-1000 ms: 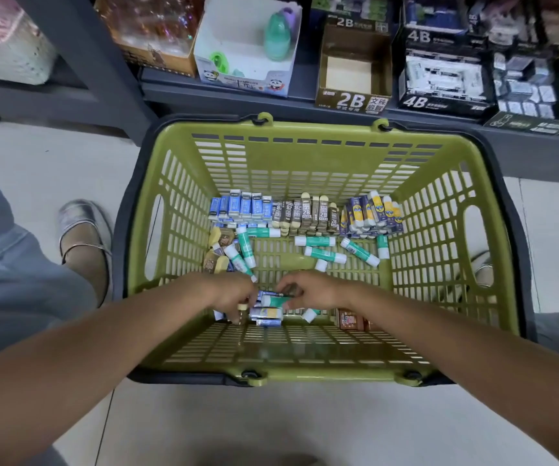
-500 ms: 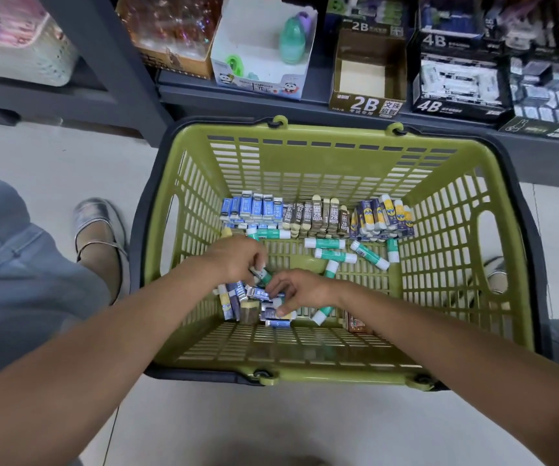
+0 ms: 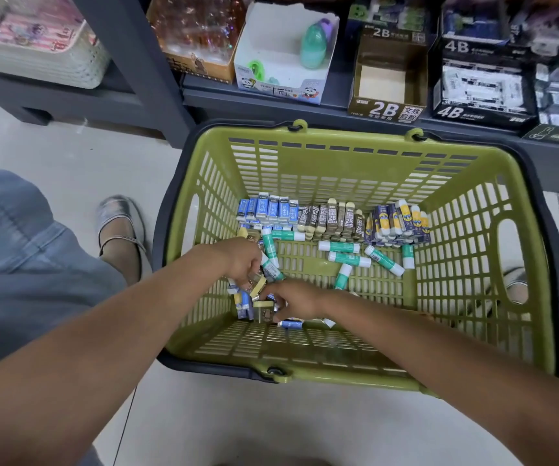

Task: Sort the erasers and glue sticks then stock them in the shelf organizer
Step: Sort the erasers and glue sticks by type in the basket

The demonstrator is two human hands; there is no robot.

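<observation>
While the left hand (image 3: 243, 260) has moved from the near pile to curl around a glue stick (image 3: 269, 264), the right hand (image 3: 293, 299) still fingers mixed erasers (image 3: 254, 306) in the basket (image 3: 348, 373), so sorting continues.

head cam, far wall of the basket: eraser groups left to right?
Blue-sleeved erasers → brown 2B erasers → navy-and-yellow erasers, all standing in one row against the far wall of the green basket.
</observation>
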